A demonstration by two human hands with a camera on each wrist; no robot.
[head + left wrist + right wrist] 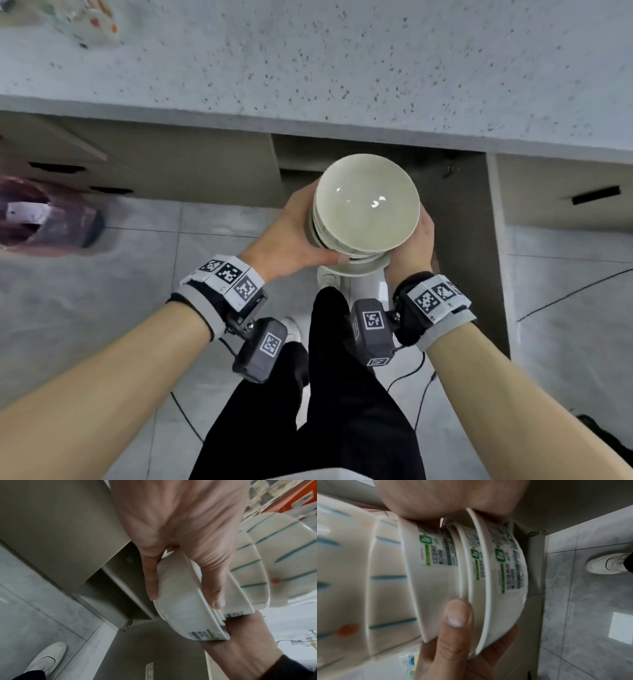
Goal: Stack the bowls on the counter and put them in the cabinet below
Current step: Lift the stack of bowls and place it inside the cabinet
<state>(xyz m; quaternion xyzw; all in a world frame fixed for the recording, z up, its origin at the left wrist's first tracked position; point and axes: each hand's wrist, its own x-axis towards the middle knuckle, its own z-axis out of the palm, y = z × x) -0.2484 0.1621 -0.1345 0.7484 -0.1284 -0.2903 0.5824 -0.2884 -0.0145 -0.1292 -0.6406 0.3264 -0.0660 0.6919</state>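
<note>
stack of nested glossy white ceramic bowls [366, 205] clasped between left hand [291, 236] and right hand [411, 246], carried near open grey cabinet [376, 150] below speckled counter [308, 68]; next: lowering inside, level.

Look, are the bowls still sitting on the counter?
No, the stack of bowls is held up off the counter by the left hand and the right hand, in front of the open cabinet.
</note>
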